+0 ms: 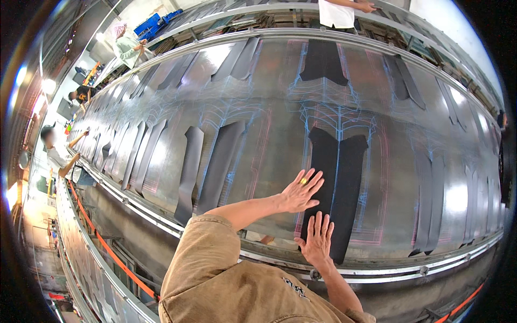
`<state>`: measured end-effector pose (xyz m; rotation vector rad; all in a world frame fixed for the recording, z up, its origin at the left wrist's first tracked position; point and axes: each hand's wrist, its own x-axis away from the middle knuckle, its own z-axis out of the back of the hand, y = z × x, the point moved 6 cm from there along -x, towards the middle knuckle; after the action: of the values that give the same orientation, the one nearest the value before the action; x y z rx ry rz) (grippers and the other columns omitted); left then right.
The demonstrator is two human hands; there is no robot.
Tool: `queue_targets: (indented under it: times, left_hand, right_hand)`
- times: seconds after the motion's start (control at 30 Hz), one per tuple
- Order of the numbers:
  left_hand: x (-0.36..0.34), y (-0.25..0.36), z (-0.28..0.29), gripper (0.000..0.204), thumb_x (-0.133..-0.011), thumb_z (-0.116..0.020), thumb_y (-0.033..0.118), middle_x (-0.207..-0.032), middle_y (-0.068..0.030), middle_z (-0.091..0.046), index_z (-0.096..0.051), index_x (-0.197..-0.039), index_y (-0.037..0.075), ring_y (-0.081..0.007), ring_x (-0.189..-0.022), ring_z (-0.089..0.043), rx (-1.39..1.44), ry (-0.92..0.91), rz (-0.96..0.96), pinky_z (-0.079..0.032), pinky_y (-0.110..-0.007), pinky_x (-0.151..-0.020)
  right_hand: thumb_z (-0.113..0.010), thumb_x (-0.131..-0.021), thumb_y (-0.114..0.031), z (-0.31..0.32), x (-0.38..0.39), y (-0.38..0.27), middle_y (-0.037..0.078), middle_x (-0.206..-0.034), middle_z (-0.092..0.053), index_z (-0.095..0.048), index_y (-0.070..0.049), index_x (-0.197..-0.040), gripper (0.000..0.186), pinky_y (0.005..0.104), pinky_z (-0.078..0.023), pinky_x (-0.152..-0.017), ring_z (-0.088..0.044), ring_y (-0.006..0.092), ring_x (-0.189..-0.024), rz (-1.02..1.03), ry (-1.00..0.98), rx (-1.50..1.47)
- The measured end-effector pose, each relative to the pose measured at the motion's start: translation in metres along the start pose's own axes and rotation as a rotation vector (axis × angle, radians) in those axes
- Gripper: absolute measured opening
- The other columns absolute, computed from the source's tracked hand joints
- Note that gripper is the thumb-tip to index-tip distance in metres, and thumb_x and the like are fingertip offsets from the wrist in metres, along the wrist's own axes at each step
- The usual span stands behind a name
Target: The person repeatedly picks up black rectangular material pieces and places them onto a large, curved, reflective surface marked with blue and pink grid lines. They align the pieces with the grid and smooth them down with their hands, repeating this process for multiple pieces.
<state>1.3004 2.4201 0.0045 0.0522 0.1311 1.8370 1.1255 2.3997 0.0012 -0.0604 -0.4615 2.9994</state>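
Observation:
In front of me a black cut fabric piece (347,183) lies lengthwise on a long grey table (274,161). A blue line runs down its middle; whether this is a mark or a gap between two panels I cannot tell. My left hand (301,192), with a yellow ring on one finger, rests flat at the piece's left edge, fingers spread. Lower down, my right hand (318,240) lies on the near part of the fabric, its fingers stretched out. Neither hand grips anything. Blue and pink outlines show on the table around the piece.
More dark cut pieces (219,167) lie in rows along the table, left and right. Another black piece (324,62) sits opposite. A metal rail (371,275) edges the near side. Co-workers stand at the far side (336,13) and at the left (59,156).

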Motion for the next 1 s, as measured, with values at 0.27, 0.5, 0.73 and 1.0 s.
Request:
queue_targets:
  times: [0.27, 0.5, 0.73, 1.0]
  left_hand:
    - [0.061, 0.070, -0.006, 0.095, -0.092, -0.047, 0.065, -0.160, -0.0276, -0.014, -0.024, -0.152, -0.005, -0.0426, -0.149, -0.016, 0.010, -0.105, 0.023, -0.018, -0.056, -0.119]
    - [0.063, 0.087, -0.007, 0.105, -0.090, -0.047, 0.069, -0.160, -0.0320, -0.008, -0.016, -0.153, -0.008, -0.0453, -0.150, -0.008, 0.033, -0.157, 0.047, -0.009, -0.056, -0.121]
    - [0.066, 0.098, 0.115, 0.043, -0.094, -0.065, 0.029, -0.128, -0.0179, -0.059, -0.057, -0.127, 0.002, -0.0374, -0.117, -0.059, 0.653, 0.119, 0.016, -0.049, -0.042, -0.097]
    - [0.317, 0.078, 0.407, 0.018, -0.082, -0.072, 0.011, -0.091, -0.0069, -0.062, -0.062, -0.096, 0.007, -0.0231, -0.083, -0.063, 0.342, 1.306, -0.366, -0.050, -0.031, -0.072]
  right_hand:
    - [-0.044, -0.096, -0.063, 0.024, 0.054, 0.011, 0.026, -0.161, -0.014, -0.029, 0.007, -0.150, 0.089, 0.0576, -0.012, -0.120, -0.008, 0.0476, -0.149, 0.018, -0.431, -0.205]
    - [-0.045, -0.099, -0.056, 0.031, 0.089, 0.016, 0.028, -0.158, -0.023, -0.039, 0.003, -0.146, 0.076, 0.0565, -0.021, -0.117, -0.023, 0.0505, -0.144, -0.059, -0.378, -0.314]
    - [-0.063, -0.092, -0.046, 0.023, 0.098, 0.012, 0.021, -0.135, -0.057, -0.059, 0.000, -0.126, 0.057, 0.0564, -0.030, -0.111, -0.049, 0.0391, -0.130, -0.133, -0.106, -0.318]
    - [-0.074, -0.087, -0.033, 0.037, 0.097, -0.009, 0.020, -0.109, -0.069, -0.069, 0.002, -0.104, 0.040, 0.0522, -0.043, -0.102, -0.063, 0.0379, -0.108, -0.174, 0.179, -0.359]
